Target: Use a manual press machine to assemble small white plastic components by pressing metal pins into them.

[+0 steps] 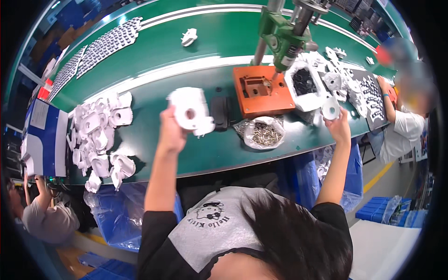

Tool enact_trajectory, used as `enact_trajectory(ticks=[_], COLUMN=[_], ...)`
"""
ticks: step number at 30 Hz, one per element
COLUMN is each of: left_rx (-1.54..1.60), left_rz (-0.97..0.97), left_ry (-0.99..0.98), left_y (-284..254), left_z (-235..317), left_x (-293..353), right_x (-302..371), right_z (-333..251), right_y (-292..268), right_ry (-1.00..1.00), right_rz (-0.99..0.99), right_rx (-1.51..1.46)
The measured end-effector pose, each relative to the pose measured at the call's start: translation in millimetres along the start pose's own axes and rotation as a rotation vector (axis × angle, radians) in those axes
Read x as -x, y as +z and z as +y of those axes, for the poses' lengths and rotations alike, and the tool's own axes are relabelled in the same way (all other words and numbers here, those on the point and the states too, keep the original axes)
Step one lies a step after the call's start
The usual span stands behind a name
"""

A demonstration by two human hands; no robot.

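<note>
My left hand (171,132) is closed on the edge of a white plastic housing (189,106) with a round hole through it, held up over the green bench. To the right, my right hand (339,125) pinches a smaller white plastic part (331,108) with a rounded, ring-like face. That part is beside a white-lined container of black pieces (302,83). Between my hands stands a hand press with a green head (288,46) and an orange base (252,103). In front of the base sits a bag-lined bowl of small metal pins or screws (266,134).
White housings are piled at the left (99,133) and right (344,81). A black block (220,113) adjoins the orange base. One white part (189,37) lies on the green belt behind. A co-worker's arm (388,100) reaches in at right; another person sits at far left.
</note>
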State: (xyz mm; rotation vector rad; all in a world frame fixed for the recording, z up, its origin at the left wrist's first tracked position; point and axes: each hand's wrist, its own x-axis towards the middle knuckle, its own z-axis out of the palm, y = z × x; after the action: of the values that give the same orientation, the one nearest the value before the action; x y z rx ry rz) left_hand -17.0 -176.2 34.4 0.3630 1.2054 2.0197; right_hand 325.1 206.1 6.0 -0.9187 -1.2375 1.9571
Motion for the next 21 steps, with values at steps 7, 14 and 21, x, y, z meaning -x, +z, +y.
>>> enact_trajectory(ticks=[7, 14, 21], left_rx=[-0.550, -0.744, -1.026], left_rz=[-0.177, -0.157, -0.152], left_ry=[0.334, 0.571, 0.848], left_y=[84, 102, 98], left_z=[-48, -58, -64], left_x=[5, 22, 31], right_x=[90, 107, 102], right_z=[47, 56, 58], right_y=[170, 226, 212], right_ry=[-0.303, -0.159, 0.084], right_rz=[-0.274, -0.599, -0.681], right_rx=[0.011, 0.013, -0.059])
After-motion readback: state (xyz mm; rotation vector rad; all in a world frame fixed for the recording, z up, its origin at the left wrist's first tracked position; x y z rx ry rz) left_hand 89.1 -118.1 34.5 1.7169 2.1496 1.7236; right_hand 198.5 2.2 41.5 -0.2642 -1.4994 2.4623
